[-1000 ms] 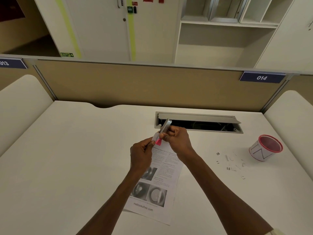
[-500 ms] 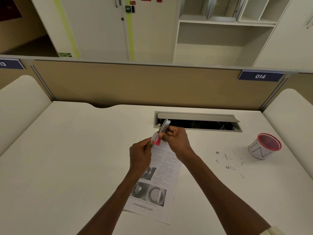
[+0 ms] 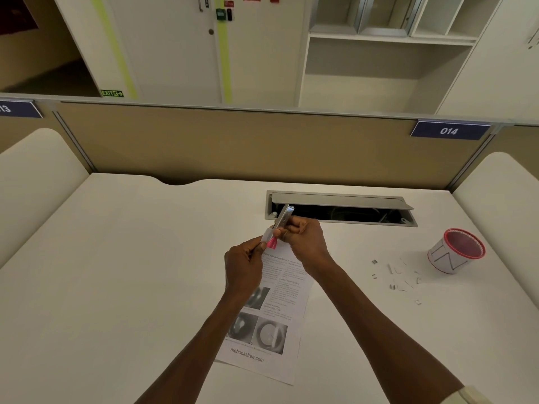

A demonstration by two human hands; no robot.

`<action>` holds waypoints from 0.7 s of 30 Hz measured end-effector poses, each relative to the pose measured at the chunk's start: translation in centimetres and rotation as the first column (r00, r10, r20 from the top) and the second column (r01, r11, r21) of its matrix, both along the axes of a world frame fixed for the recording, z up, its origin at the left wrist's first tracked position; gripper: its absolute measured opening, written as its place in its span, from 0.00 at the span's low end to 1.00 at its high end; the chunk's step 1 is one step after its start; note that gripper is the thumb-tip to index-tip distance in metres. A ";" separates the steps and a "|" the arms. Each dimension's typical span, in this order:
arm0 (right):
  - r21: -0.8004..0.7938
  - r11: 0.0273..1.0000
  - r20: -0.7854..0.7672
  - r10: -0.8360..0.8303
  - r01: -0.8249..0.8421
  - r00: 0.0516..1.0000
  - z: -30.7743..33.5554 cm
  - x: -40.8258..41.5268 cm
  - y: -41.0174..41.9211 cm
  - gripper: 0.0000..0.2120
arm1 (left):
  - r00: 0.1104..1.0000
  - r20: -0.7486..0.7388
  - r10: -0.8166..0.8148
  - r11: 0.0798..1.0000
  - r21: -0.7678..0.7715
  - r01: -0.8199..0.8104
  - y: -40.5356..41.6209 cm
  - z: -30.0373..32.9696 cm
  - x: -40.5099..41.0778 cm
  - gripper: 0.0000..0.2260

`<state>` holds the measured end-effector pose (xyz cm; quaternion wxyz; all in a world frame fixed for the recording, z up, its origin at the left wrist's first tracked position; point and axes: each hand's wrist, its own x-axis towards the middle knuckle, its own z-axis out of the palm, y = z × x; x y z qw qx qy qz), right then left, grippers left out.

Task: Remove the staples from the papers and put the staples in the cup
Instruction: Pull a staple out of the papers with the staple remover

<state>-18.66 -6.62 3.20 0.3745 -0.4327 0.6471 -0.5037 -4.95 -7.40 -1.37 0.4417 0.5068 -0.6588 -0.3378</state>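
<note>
At top corner of papers (image 3: 277,301): remover (image 3: 281,221) gripped by right hand (image 3: 303,243), long axis slanting up-right; left hand (image 3: 243,269) pinching corner just below.

White desk (image 3: 122,287), red-rimmed white cup (image 3: 455,252) with black lines; black-and-white printed papers (image 3: 277,316), silver-and-pink staple remover (image 3: 278,225)

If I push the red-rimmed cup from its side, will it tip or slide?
The cup probably slides easily: it looks like light paper on the smooth desk. It already sits tilted, so a high push may tip it.
</note>
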 end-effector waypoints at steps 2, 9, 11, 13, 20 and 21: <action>-0.013 0.999 0.035 0.045 -0.044 0.998 0.4 -0.2 0.1 0.07 | 1.000 -0.001 0.011 1.000 0.014 -0.011 0.0 0.0 0.0 0.08; 0.022 0.993 0.052 0.118 -0.120 0.992 0.8 -0.9 0.0 0.08 | 1.000 0.002 -0.018 0.996 0.085 0.018 -0.1 0.0 0.3 0.10; 0.027 0.998 0.042 0.063 -0.064 0.997 0.5 -0.9 -0.2 0.09 | 1.000 -0.004 -0.029 0.995 0.091 0.029 0.1 0.3 0.4 0.08; 0.028 0.999 0.048 0.031 -0.033 0.998 0.1 -1.1 -0.5 0.12 | 0.999 -0.017 -0.035 0.993 0.113 0.037 0.3 0.4 0.6 0.09; 0.019 0.995 0.155 -0.100 0.098 0.983 0.2 -3.3 -0.4 0.09 | 0.982 -0.189 -0.005 0.955 0.291 0.061 0.1 0.8 2.0 0.08; 0.024 0.993 0.130 -0.118 0.116 0.984 0.0 -3.9 -0.4 0.08 | 0.979 -0.202 0.004 0.952 0.302 0.058 0.1 0.9 2.1 0.09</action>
